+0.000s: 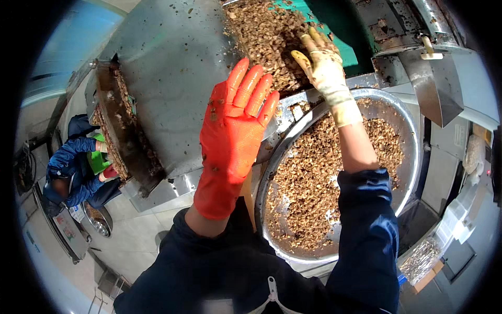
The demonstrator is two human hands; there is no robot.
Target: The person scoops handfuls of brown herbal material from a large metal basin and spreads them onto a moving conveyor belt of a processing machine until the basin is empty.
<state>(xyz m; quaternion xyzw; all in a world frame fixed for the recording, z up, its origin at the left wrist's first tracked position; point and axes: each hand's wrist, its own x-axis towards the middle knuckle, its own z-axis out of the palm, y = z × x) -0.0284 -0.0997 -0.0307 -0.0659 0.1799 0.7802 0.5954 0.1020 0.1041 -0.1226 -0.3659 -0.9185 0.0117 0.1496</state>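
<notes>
My left hand [234,125], in an orange rubber glove, is raised over the edge of a metal table with its fingers stretched out and nothing in it. My right hand [325,65] wears a pale, yellow-stained glove. Its fingers are spread at the right side of a heap of brown pieces that look like walnut kernels [269,44]; whether the fingertips touch them I cannot tell. The heap lies partly on a green belt [348,36]. Below my right forearm stands a large round metal basin [267,180] with more brown broken pieces [308,183] inside.
A broad metal tabletop [172,68] extends left to a trough with crusted edges [128,120]. Beyond it another person [73,172] in dark blue bends over, near a metal bowl [99,220]. A metal chute [431,86] hangs at the right. Plastic bins [452,222] stand far right.
</notes>
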